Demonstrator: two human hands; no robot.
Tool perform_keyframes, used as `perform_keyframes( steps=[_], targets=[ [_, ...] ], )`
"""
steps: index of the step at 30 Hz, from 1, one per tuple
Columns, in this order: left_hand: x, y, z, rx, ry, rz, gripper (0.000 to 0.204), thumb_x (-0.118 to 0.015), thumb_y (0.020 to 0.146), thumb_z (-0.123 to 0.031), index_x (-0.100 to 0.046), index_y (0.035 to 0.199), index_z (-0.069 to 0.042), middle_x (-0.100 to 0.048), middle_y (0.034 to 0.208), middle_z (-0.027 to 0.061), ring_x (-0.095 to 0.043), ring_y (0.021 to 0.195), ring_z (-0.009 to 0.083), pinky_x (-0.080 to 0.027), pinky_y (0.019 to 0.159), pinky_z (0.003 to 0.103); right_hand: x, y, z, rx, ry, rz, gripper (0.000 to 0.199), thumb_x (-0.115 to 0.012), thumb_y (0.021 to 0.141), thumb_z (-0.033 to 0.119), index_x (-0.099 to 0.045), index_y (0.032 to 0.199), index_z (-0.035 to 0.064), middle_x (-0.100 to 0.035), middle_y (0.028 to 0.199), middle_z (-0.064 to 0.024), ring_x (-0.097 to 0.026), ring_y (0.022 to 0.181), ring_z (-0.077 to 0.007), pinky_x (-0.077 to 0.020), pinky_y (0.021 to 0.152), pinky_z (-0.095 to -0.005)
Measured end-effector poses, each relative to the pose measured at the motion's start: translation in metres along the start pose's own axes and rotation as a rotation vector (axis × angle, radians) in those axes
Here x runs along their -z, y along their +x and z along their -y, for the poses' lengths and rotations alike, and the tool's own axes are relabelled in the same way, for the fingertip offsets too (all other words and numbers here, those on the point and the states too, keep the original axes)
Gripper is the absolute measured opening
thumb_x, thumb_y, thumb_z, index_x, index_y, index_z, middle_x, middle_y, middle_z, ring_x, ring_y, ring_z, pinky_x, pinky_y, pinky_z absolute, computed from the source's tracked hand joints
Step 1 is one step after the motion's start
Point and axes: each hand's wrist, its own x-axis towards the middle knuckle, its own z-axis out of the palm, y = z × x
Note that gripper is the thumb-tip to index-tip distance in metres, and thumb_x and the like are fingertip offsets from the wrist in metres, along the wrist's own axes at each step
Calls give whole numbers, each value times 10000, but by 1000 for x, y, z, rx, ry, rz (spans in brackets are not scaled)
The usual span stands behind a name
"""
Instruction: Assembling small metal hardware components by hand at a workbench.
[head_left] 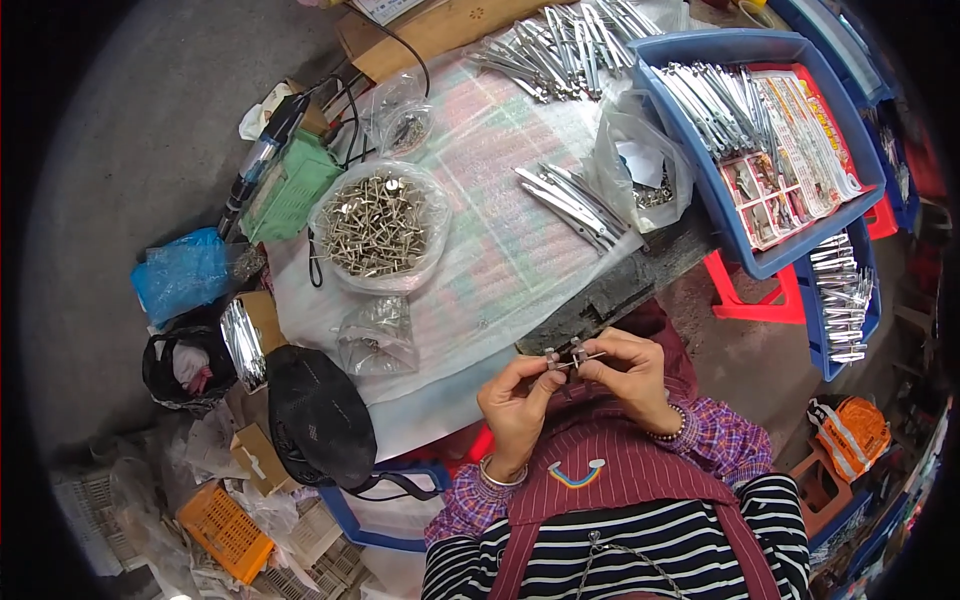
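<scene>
Above my lap, just off the table's near edge, both hands work close together. My left hand [514,412] pinches a small metal fitting [551,358] between thumb and fingertips. My right hand [630,376] pinches a second small metal piece [577,350], from which a thin pin [595,356] seems to stick out. The two pieces sit almost against each other; whether they are joined I cannot tell. Beyond my hands lies a small group of long silver metal bars [572,207]. A clear bag full of bolt-like metal pins [375,228] stands open farther left.
A plastic-covered table [480,200] spreads ahead. At the right, a blue tray [668,150] holds metal bars and a sectioned red box; a red stool [750,300] stands below. More bars [570,50] are heaped at the back. A black cap [318,415] lies left.
</scene>
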Motion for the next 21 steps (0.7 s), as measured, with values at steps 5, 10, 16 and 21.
perform_keyframes(
  steps=[5,10,16,21],
  targets=[
    [-2,1,-2,-8,13,17,124,-685,757,71,-640,869,41,-635,831,86,-601,769,137,-489,698,245,4,-2,2,-73,50,21,186,-682,725,-48,-671,911,-54,-606,777,-57,-581,700,-107,-466,620,-215],
    [-3,4,-6,-74,84,96,111,-686,748,76,-632,841,47,-628,815,85,-582,740,131,-471,674,239,4,-3,-3,-85,132,-3,165,-691,727,-14,-687,891,-35,-610,732,-42,-566,654,-84,-438,574,-206],
    [-3,5,-11,-10,43,120,100,-690,746,71,-626,819,48,-632,821,86,-577,738,130,-462,678,237,4,-6,-3,-65,122,-9,185,-704,722,-19,-686,906,-37,-612,741,-49,-570,658,-91,-442,575,-205],
    [-4,4,-14,-11,65,126,104,-698,745,58,-622,815,46,-637,832,90,-580,747,131,-460,681,236,4,-8,-1,-96,208,-16,181,-709,723,-15,-687,902,-36,-615,750,-54,-573,659,-91,-449,575,-203]
  ],
)
